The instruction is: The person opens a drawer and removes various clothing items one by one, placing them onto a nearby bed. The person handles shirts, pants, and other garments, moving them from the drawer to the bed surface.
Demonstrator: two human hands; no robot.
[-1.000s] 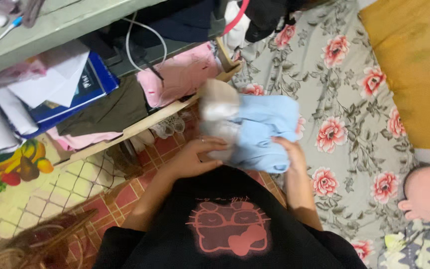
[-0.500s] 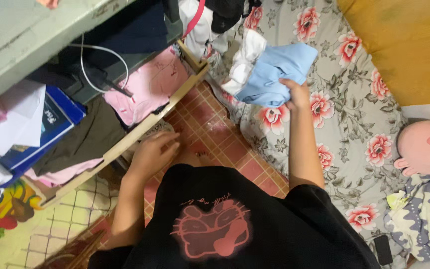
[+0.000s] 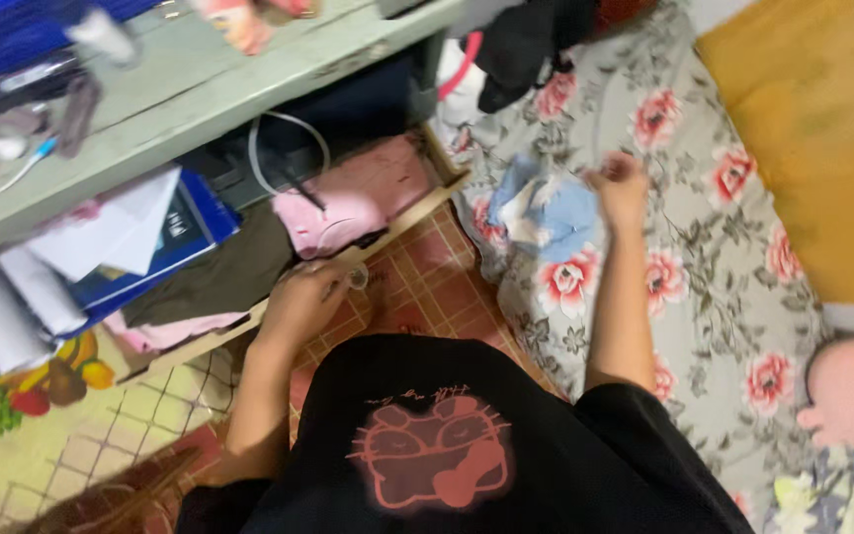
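I see my right hand (image 3: pixel 619 183) loosely curled and empty, just right of the blue cloth (image 3: pixel 549 208) lying crumpled on the floral bed (image 3: pixel 733 257); my left hand (image 3: pixel 303 297) rests at the wooden shelf edge (image 3: pixel 387 232), pinching something small and clear.

Likely bedroom, floral bedsheet (image 3: pixel 743 257), cluttered clothes shelf (image 3: pixel 249 89)

Right hand (image 3: pixel 619 183) motion-blurred, its grip beyond telling.
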